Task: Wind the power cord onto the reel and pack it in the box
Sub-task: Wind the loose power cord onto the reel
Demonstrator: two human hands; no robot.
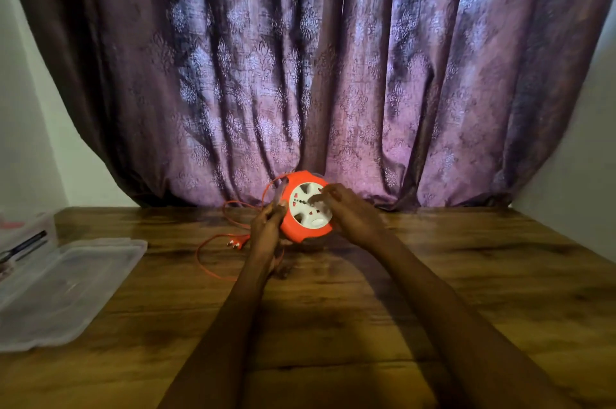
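The orange reel point(305, 208) is held up off the wooden worktop point(366, 308), near its far edge and in front of the curtain, tilted so that its white socket face point(308, 205) looks toward the camera. The left hand point(268, 228) grips the reel's left rim, its fingers point(275, 210) curled round the edge. The right hand point(350, 213) is at the reel's right side, with curled fingers reaching onto the white face, the fingertips pressed near its centre; whether they pinch a knob there cannot be told. The thin orange power cord point(206, 262) leaves the upper left of the reel, loops loosely over the worktop to the left of the hands and curves back under the left wrist. Its plug point(236, 243) lies on the worktop just left of the left hand, pins pointing left. Further left, at the worktop's edge, lies a clear plastic lid point(66, 288), flat, and behind it stands a clear plastic box point(26, 235) with a dark tool-like item inside, only partly in view. A purple patterned curtain point(300, 58) hangs behind the worktop, with pale wall on either side.
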